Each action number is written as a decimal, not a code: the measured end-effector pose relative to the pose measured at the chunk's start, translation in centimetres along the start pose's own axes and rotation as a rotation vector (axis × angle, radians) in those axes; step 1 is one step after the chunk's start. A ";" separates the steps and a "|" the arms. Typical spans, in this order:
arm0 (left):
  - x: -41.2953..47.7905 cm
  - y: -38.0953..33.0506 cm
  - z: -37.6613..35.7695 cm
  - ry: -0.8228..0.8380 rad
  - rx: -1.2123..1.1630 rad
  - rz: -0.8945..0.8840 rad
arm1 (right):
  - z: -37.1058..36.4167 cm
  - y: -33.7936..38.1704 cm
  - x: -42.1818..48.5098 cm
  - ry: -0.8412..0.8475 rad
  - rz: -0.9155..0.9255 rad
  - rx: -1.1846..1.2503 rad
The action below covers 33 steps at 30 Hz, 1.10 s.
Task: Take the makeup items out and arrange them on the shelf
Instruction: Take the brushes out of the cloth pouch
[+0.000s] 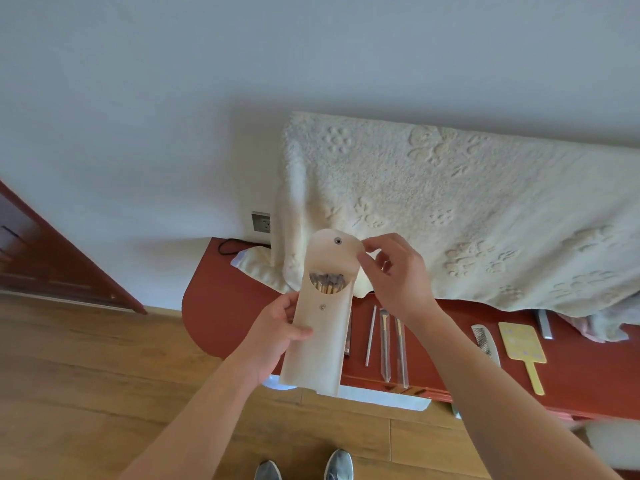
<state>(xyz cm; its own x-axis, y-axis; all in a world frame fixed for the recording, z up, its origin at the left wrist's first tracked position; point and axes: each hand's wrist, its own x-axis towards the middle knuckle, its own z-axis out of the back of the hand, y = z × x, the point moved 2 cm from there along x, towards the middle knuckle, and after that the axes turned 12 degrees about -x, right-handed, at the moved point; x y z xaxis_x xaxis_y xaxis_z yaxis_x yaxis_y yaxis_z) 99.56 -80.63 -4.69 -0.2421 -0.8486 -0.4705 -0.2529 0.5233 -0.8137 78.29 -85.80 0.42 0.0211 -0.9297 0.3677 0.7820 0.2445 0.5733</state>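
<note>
Left hand (277, 336) grips the upright pouch (320, 351); right hand (398, 273) pinches its flap (330, 245) open, brushes (325, 282) just below-left.

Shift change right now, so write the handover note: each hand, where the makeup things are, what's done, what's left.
Left hand grips the cream pouch by its body, above the red shelf.
Right hand pinches the flap, which is open.
Pouch brushes sit bunched in the pouch mouth.
Done: sleeved brushes, a comb and a yellow hand mirror lie in a row on the shelf.
Left: pull out the pouch brushes and lay them beside the others.
</note>
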 end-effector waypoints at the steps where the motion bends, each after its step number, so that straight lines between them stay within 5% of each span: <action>1: -0.1 -0.1 0.3 -0.002 0.000 -0.001 | -0.2 0.4 -0.1 -0.010 0.009 0.000; 14: 0.3 -0.4 2.9 0.009 -0.073 0.003 | -4.2 1.7 -4.3 0.065 0.230 -0.120; 33: 3.3 1.9 3.4 0.043 -0.133 0.089 | -3.7 -3.5 -5.2 0.135 -0.055 -0.102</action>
<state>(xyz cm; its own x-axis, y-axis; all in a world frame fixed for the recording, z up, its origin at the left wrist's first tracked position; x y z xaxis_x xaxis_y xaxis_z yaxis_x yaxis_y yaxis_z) 101.42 -82.70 -8.99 -0.3080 -0.7961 -0.5210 -0.3503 0.6040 -0.7159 77.74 -82.81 -6.21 0.0550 -0.9711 0.2321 0.8431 0.1698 0.5103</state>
